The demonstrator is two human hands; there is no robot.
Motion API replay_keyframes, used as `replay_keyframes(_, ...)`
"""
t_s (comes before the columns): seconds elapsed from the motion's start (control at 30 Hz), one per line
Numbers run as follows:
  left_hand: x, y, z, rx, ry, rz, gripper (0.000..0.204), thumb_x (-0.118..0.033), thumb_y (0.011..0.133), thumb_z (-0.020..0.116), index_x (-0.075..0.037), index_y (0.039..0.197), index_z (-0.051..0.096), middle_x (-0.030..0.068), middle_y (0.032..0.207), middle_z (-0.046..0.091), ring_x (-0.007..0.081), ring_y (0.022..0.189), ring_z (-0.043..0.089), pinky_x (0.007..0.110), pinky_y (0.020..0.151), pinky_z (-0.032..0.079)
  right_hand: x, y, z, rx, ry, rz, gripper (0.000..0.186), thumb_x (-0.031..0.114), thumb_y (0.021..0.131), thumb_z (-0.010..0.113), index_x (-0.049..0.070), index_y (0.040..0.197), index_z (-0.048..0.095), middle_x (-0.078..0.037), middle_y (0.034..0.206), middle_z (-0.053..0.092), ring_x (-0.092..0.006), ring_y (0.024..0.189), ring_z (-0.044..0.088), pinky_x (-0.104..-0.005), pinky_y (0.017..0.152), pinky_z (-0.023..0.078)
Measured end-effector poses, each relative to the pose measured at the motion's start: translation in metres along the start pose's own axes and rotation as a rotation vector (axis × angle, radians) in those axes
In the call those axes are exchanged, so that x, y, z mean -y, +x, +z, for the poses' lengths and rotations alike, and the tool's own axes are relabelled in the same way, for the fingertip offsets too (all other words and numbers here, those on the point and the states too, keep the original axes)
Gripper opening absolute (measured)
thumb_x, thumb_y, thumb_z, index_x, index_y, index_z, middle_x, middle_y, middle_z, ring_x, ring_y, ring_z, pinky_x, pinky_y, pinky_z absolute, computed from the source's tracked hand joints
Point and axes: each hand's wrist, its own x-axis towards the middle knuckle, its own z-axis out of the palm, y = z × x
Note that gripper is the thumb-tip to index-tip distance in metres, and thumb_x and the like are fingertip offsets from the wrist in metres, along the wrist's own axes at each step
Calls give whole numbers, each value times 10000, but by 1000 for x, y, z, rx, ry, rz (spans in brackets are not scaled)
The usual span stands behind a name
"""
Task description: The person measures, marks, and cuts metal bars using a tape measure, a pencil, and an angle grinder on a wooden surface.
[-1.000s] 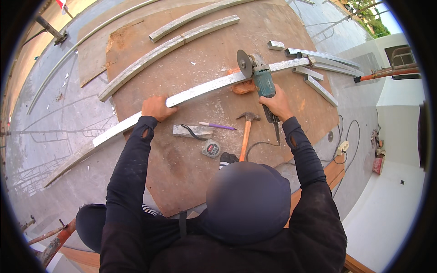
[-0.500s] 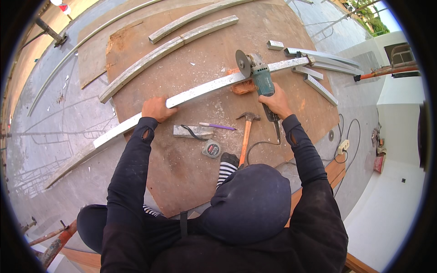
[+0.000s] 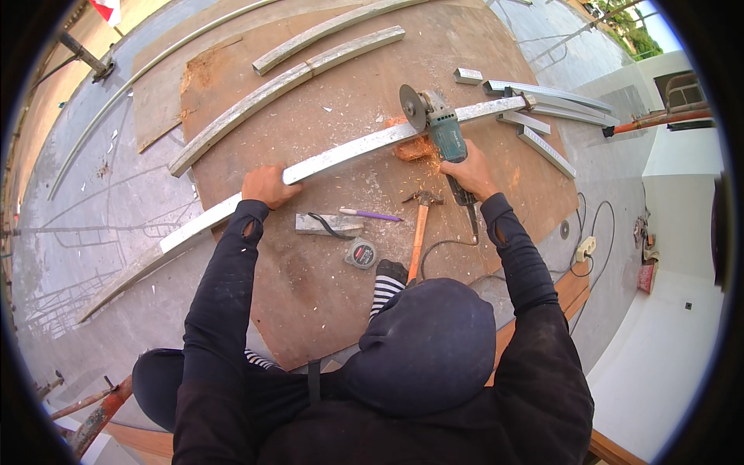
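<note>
Long, silvery square metal tube (image 3: pixel 349 151) slants near left to far right. Teal-and-black angle grinder (image 3: pixel 447 139) lies across it, wrapped by right hand (image 3: pixel 471 174); left hand (image 3: pixel 267 186) grips the tube, farther from the grey round disc (image 3: pixel 412 107).

Grey floor (image 3: pixel 620 209) meets the white wall (image 3: pixel 674 356); beyond the wall, green trees (image 3: pixel 642 43) stand in bright daylight.

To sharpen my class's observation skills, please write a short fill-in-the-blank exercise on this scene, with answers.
1. The right hand holds an angle ____.
2. The ____ hand grips the bar.
3. A claw ____ lies right of the tape measure.
4. The pencil is mostly ____.

Missing words: grinder; left; hammer; purple.
</note>
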Motion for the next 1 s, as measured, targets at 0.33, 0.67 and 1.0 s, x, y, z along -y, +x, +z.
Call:
replay_keyframes(0.33, 0, 0, -1, 5, -15, 8, 542, -546, 759, 681, -53, 980, 714, 212, 875, 708, 372, 823, 693, 451, 751, 545, -3, -5, -2, 28, -17, -4, 583, 252, 652, 765, -41, 1120, 580, -154, 976, 662, -232, 887, 638, -339, 813, 501)
replay_keyframes(0.67, -2, 2, -2, 48, 11, -23, 556, -550, 761, 681, -52, 1007, 707, 196, 891, 714, 365, 840, 694, 446, 759, 547, -17, -17, 0, -12, 21, -43, 558, 235, 653, 766, -40, 1101, 579, -151, 949, 657, -231, 863, 632, -346, 793, 503)
replay_keyframes(1.0, 0, 2, -1, 45, 4, -34, 527, -529, 759, 690, -65, 1008, 711, 202, 906, 711, 371, 859, 688, 451, 769, 542, -13, -32, -4, 49, 33, 36, 540, 228, 641, 755, -31, 1084, 587, -150, 944, 652, -248, 855, 635, -351, 794, 501)
